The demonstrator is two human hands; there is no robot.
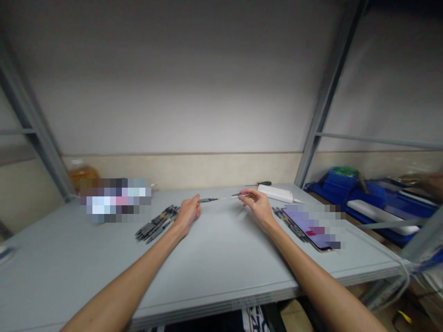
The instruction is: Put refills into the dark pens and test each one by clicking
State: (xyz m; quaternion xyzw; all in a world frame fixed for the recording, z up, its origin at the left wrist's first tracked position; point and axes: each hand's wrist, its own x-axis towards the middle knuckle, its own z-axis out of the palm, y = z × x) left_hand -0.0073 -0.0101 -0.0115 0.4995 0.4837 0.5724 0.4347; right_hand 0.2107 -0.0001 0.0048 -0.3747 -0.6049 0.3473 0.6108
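My left hand (188,213) is closed around a dark pen (208,200) that points to the right. A thin pale rod (228,198), like a pen refill, runs from the pen's tip toward my right hand (255,203). My right hand is closed in a pinch on a slim dark pen part (236,194); whether it also grips the rod's end is unclear. Beside my left hand lies a pile of dark pens (157,224). A second row of pens (290,224) lies right of my right hand, along a phone (306,226) with a lit screen.
Behind my right hand lie a white power strip (275,193) and a screwdriver (265,183). A blurred-out item (116,198) and an amber container (83,177) stand back left. Metal posts (325,92) frame the grey table (214,263). Blue bins (356,189) and another person's hand (427,184) are far right.
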